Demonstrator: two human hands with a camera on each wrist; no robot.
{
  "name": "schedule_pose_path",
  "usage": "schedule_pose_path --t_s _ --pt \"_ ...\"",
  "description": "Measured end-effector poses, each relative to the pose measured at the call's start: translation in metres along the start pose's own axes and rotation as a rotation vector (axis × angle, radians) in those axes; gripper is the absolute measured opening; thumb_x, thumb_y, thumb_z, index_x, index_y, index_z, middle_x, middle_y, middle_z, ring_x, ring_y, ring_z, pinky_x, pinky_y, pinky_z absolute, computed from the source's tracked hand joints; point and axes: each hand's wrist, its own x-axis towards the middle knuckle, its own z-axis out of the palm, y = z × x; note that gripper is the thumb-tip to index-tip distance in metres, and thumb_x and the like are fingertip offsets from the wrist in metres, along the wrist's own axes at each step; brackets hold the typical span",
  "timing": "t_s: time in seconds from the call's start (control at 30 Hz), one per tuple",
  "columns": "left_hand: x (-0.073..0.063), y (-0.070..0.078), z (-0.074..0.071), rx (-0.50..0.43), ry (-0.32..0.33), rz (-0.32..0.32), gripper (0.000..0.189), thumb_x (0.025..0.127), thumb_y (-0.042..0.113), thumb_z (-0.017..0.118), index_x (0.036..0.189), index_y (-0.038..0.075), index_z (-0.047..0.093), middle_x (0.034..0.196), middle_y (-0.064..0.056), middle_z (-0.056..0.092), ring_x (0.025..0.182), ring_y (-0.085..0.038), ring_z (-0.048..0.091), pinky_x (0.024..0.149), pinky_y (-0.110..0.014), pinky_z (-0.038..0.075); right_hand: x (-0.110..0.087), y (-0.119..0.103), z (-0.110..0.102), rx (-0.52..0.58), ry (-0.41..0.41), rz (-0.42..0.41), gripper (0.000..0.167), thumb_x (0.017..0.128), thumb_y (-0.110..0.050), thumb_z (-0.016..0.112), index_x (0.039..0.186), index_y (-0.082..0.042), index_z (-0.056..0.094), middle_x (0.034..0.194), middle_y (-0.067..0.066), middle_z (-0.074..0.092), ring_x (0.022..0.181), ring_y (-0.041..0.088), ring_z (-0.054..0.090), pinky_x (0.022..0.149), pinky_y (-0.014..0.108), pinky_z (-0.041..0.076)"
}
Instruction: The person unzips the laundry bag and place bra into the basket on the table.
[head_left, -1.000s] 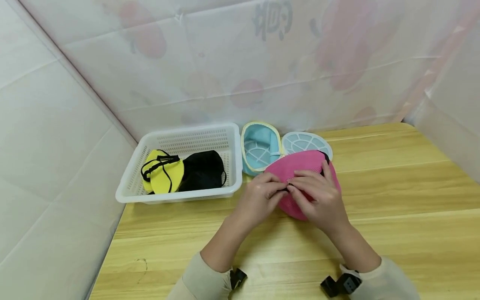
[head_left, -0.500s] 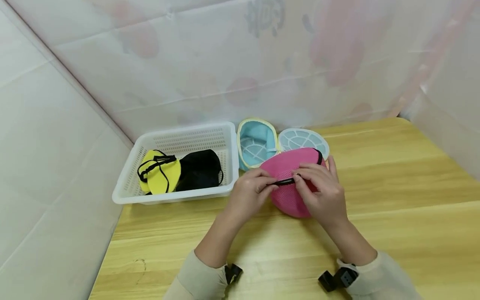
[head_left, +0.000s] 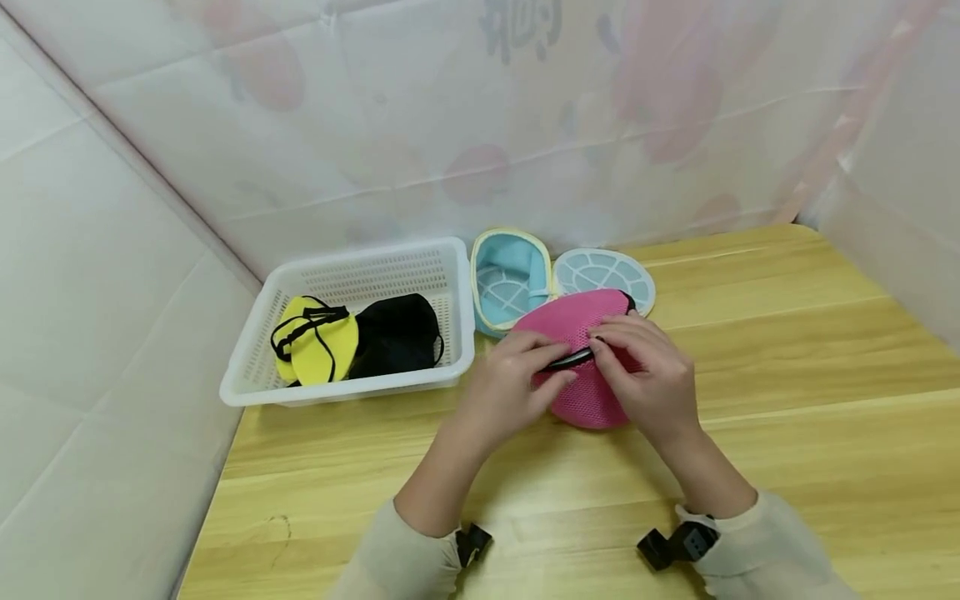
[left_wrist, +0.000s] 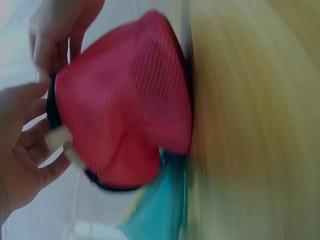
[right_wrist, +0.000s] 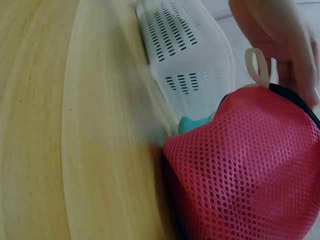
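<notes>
Under the fingers, the pink mesh bag (head_left: 588, 406) appears to rest on the table (head_left: 750, 467); it should be light, floppy, grippy. The left hand (head_left: 510, 385) and right hand (head_left: 647, 372) pinch its black zipper edge (head_left: 573, 359), probably the firmest hold; the pale loop (right_wrist: 256, 67) sits beside the left fingers.

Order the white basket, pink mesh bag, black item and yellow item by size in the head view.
1. White basket
2. Pink mesh bag, partly covered
3. Black item and yellow item: too alike to rank

pink mesh bag (head_left: 588, 402) with black trim (head_left: 572, 360), yellow-edged blue pouch (head_left: 517, 252), white basket (head_left: 375, 387), wood-grained table (head_left: 787, 400)
</notes>
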Motion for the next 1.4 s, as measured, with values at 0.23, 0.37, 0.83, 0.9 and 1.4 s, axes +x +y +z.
schedule_pose_path --t_s 0.23,0.37,0.83,0.9,1.4 --pt "0.008 0.012 0.009 0.059 -0.066 -0.028 0.025 0.093 0.022 0.069 0.115 0.011 0.073 0.1 0.003 0.066 0.095 -0.01 0.06 0.085 -0.017 0.051 -0.003 0.004 0.0 0.024 -0.117 -0.042 0.016 0.077 0.0 0.076 0.093 0.001 0.076 0.097 0.014 0.074 0.1 0.031 0.067 0.108 0.036 0.044" --pt "0.009 0.012 0.01 0.053 -0.066 -0.02 0.022 0.093 0.02 0.068 0.113 0.011 0.074 0.1 0.003 0.066 0.096 -0.01 0.06 0.085 -0.016 0.051 -0.001 0.007 -0.004 0.0 -0.2 -0.056 0.019 0.085 -0.012 0.075 0.098 0.002 0.075 0.105 0.015 0.073 0.108 0.034 0.063 0.111 0.029 0.04" --pt "0.008 0.006 0.008 0.006 -0.055 -0.029 0.02 0.091 0.013 0.071 0.11 0.009 0.074 0.103 0.0 0.072 0.1 -0.012 0.065 0.092 -0.021 0.052 -0.001 0.008 -0.008 -0.022 -0.326 -0.008 0.034 0.076 0.006 0.076 0.109 -0.002 0.075 0.113 0.011 0.073 0.127 0.024 0.057 0.118 0.041 0.03" --pt "0.008 0.005 0.006 0.001 -0.061 -0.028 0.02 0.09 0.013 0.072 0.109 0.01 0.075 0.101 0.001 0.071 0.098 -0.011 0.065 0.089 -0.02 0.052 0.0 0.007 -0.008 -0.006 -0.303 0.003 0.033 0.075 0.006 0.077 0.106 -0.002 0.076 0.111 0.011 0.073 0.126 0.023 0.058 0.117 0.041 0.032" --pt "0.002 -0.009 -0.008 -0.054 -0.084 -0.108 0.014 0.089 0.011 0.073 0.103 0.013 0.077 0.099 0.001 0.068 0.095 -0.011 0.063 0.084 -0.023 0.053 0.002 0.011 -0.009 -0.032 -0.24 0.079 0.029 0.08 0.002 0.077 0.108 -0.004 0.076 0.111 0.009 0.074 0.114 0.027 0.066 0.111 0.026 0.039"
